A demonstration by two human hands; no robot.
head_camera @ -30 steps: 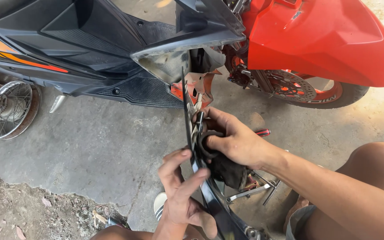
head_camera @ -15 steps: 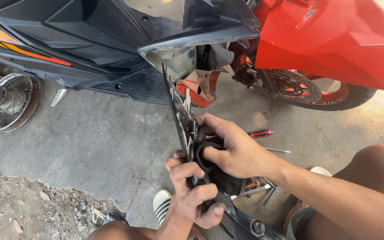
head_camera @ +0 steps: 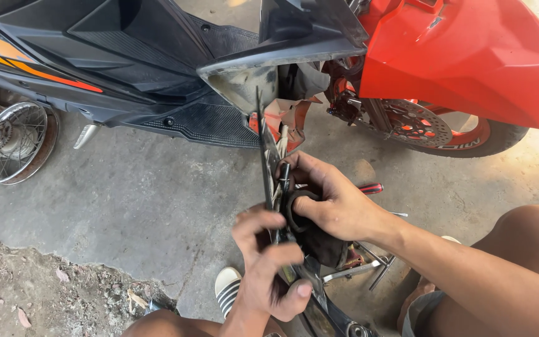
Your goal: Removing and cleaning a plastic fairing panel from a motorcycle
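Just below the scooter, the left hand clenches the black panel edge-on. To its right, the right hand grasps a black fitting against it. Best kept steady, panel upright, pressure even.

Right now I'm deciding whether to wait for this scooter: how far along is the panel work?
Done: black panel is off the scooter. In hand: left hand grips its lower edge, right hand holds a black round part against it. Left: scooter's front stays exposed, tools on the floor.
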